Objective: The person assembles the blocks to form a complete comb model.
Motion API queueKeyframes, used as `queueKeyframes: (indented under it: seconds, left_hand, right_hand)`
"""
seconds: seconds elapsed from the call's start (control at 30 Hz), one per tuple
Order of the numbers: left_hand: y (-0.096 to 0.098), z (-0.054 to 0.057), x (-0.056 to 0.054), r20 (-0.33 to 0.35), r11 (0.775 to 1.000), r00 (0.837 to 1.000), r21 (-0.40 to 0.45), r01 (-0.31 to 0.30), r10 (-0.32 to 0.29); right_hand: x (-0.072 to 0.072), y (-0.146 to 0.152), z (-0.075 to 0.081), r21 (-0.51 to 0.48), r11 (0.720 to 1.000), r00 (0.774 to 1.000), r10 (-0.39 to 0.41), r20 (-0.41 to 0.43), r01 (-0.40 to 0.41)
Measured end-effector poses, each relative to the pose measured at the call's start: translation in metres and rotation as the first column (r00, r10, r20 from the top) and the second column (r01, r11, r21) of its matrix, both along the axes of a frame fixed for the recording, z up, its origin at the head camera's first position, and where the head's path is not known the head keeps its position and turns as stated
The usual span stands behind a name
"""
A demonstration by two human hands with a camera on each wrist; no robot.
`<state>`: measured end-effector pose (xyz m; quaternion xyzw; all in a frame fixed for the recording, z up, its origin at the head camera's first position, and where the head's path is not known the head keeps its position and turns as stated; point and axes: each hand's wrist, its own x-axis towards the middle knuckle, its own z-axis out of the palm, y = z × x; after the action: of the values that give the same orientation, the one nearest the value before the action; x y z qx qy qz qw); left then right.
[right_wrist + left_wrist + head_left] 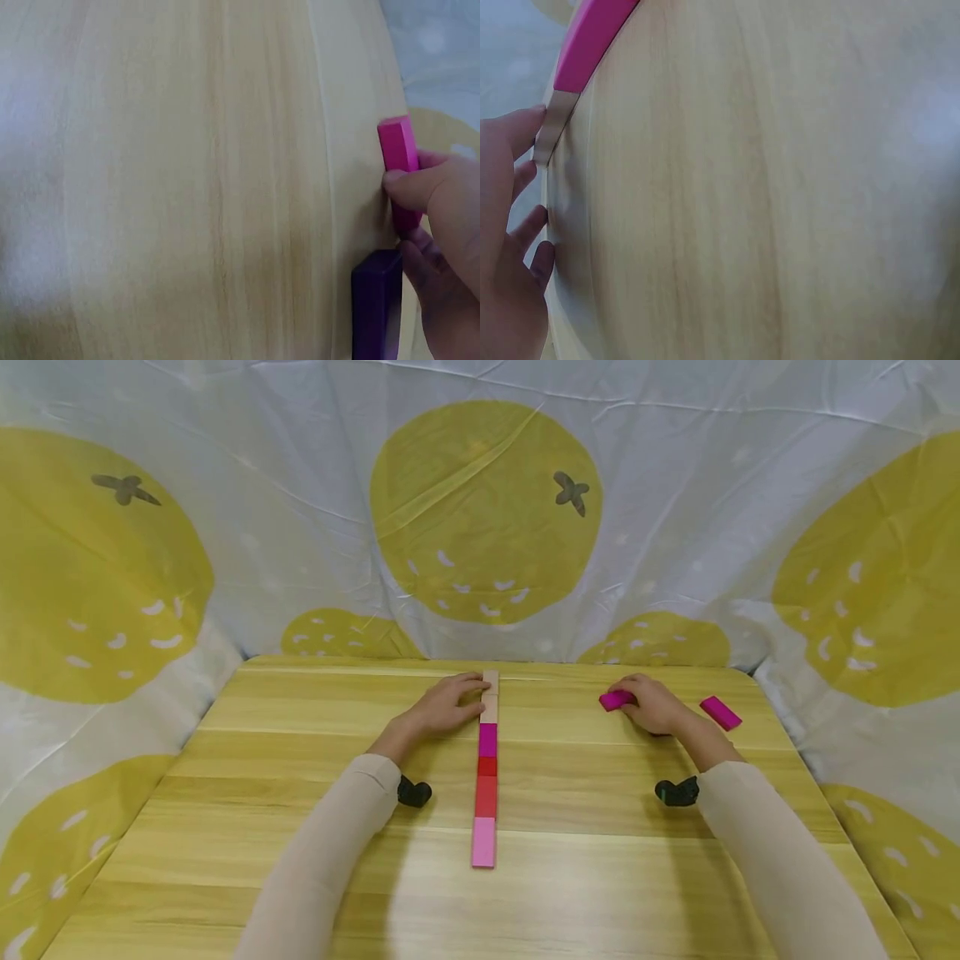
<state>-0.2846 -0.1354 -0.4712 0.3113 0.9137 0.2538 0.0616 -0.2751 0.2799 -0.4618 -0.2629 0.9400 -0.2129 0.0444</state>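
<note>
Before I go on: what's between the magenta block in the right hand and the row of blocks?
Bare tabletop: the head view shows nothing standing between the held magenta block and the row of blocks.

No readable text, labels, brands, numbers or signs in any view.
</note>
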Motion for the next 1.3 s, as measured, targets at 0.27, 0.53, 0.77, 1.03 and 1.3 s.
queueKeyframes:
  seconds: [0.27, 0.53, 0.77, 1.03, 1.3]
  left_hand:
    - [0.000, -0.002, -0.003, 0.001, 1.000, 1.000, -0.001, -0.010, 0.010]
    - [0.001, 0.001, -0.004, 0.009, 0.999, 1.000, 0.029, -0.016, 0.016]
    - [-0.001, -0.004, -0.007, 0.006, 1.000, 1.000, 0.026, -0.014, 0.014]
    - [0.000, -0.007, -0.007, -0.014, 1.000, 1.000, -0.022, -0.008, 0.008]
    - [-0.002, -0.006, -0.001, -0.040, 0.998, 0.999, -0.055, -0.017, 0.015]
  right_hand:
    - [-0.003, -0.017, 0.002, -0.022, 0.998, 0.998, -0.063, -0.012, 0.063]
    - [-0.013, -0.058, 0.002, -0.095, 0.995, 0.997, -0.024, -0.073, 0.017]
    - [-0.023, -0.093, -0.004, -0.149, 0.988, 0.995, -0.053, -0.087, 0.040]
    - [-0.026, -0.128, -0.015, -0.225, 0.969, 0.992, -0.117, -0.049, 0.103]
    - [-0.029, -0.157, -0.027, -0.273, 0.944, 0.978, -0.203, -0.043, 0.184]
